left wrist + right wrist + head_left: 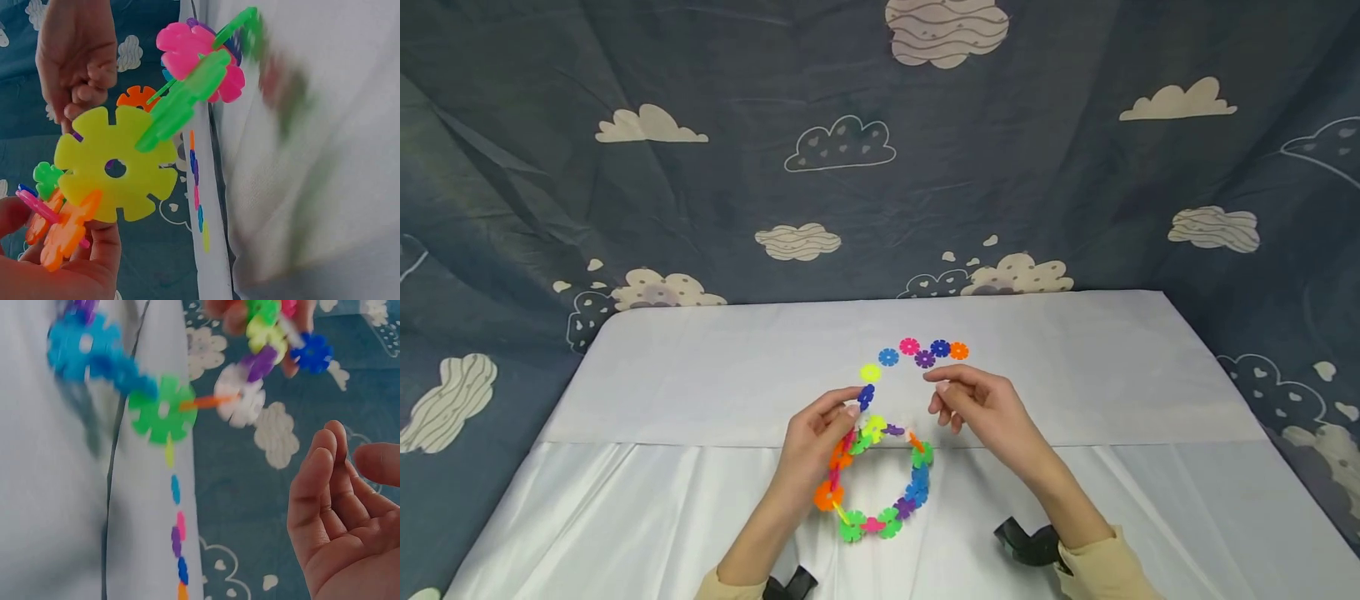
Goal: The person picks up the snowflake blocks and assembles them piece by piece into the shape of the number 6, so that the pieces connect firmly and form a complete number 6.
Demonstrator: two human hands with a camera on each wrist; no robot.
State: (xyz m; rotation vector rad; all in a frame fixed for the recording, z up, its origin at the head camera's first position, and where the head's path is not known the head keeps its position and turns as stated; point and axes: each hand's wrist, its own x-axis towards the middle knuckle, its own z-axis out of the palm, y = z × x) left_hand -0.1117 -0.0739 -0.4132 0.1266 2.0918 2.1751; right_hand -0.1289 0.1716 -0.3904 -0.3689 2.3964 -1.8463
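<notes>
My left hand [808,446] grips the left side of a ring of interlocked plastic flower discs [852,527] in green, orange, pink, yellow, blue, purple and white. The ring hangs above the white table. A dark blue flower disc [866,397] juts up at the left fingertips, beside the ring's yellow disc [875,429]. At the ring's upper right, a white disc [240,400] carries an orange disc edge-on, joined to a green disc [164,411]. My right hand [988,412] hovers right of the ring with relaxed, bent fingers and holds nothing.
Farther back on the table [700,367] lie several loose discs: yellow [870,373], light blue [889,357], pink [909,346], purple [925,359], dark blue [940,348] and orange [959,351]. A dark cloud-print cloth [722,200] hangs behind the table.
</notes>
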